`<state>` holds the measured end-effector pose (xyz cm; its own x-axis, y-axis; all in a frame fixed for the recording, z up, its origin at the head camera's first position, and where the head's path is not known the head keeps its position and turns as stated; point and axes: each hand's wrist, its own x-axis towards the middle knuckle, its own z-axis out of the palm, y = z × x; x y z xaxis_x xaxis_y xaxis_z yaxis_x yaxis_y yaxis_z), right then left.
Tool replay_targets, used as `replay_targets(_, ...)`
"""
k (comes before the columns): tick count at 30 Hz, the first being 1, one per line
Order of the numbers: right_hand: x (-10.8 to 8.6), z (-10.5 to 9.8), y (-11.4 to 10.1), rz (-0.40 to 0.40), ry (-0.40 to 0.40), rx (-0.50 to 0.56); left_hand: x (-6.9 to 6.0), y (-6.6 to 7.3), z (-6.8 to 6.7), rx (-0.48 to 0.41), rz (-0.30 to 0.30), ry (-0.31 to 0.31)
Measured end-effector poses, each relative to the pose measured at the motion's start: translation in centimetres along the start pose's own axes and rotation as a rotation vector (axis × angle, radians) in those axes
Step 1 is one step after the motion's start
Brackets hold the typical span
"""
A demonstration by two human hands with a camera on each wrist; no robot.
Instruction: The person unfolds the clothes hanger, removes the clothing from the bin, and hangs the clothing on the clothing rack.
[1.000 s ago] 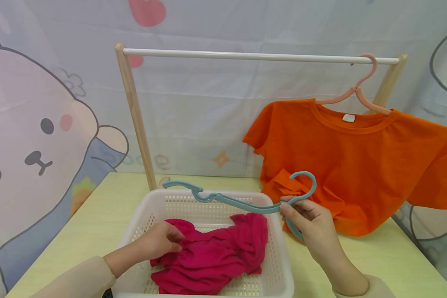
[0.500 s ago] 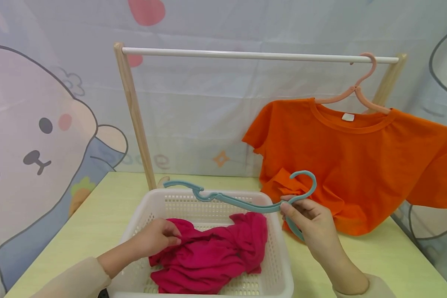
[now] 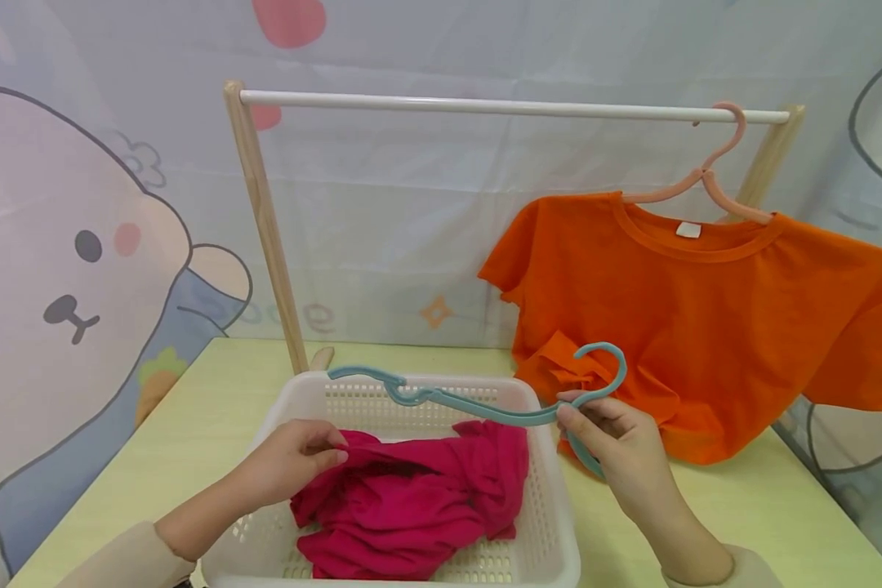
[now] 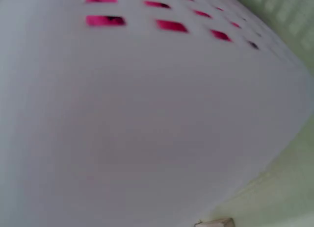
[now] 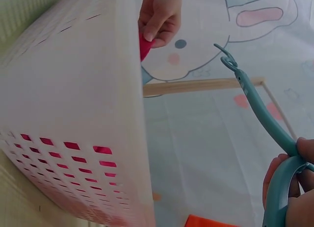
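Note:
A crumpled magenta garment point(image 3: 426, 498) lies in the white plastic basket point(image 3: 559, 523). My left hand point(image 3: 294, 461) pinches its left edge between thumb and fingers and lifts it a little; the right wrist view shows this hand point(image 5: 161, 16) with a bit of magenta cloth at the fingertips. With my right hand point(image 3: 621, 445) I grip a light blue clothes hanger point(image 3: 478, 408) near the base of its hook. One arm of the hanger stretches left above the basket, and the other points down beside my palm. In the left wrist view the basket wall point(image 4: 147, 119) hides the hand.
Behind the basket stands a clothes rack with a white bar point(image 3: 441, 104) and wooden posts point(image 3: 265, 220). An orange T-shirt point(image 3: 676, 327) hangs at its right on a pink hanger point(image 3: 720, 155), its lower part bunched on the table point(image 3: 750, 523).
My left hand has moved slightly left and up, drawing the edge of the magenta garment with it and opening a fold. The right hand and the blue hanger have stayed almost still.

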<state>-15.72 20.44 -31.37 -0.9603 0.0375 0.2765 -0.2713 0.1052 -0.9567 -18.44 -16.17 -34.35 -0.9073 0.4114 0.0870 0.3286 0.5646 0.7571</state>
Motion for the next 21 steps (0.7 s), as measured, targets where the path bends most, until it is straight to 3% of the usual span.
replay_targets(21, -0.3, -0.1, 0.3, -0.049, -0.082, 0.015, -0.9, 3.1, -3.5, -0.005, -0.025, 0.058)
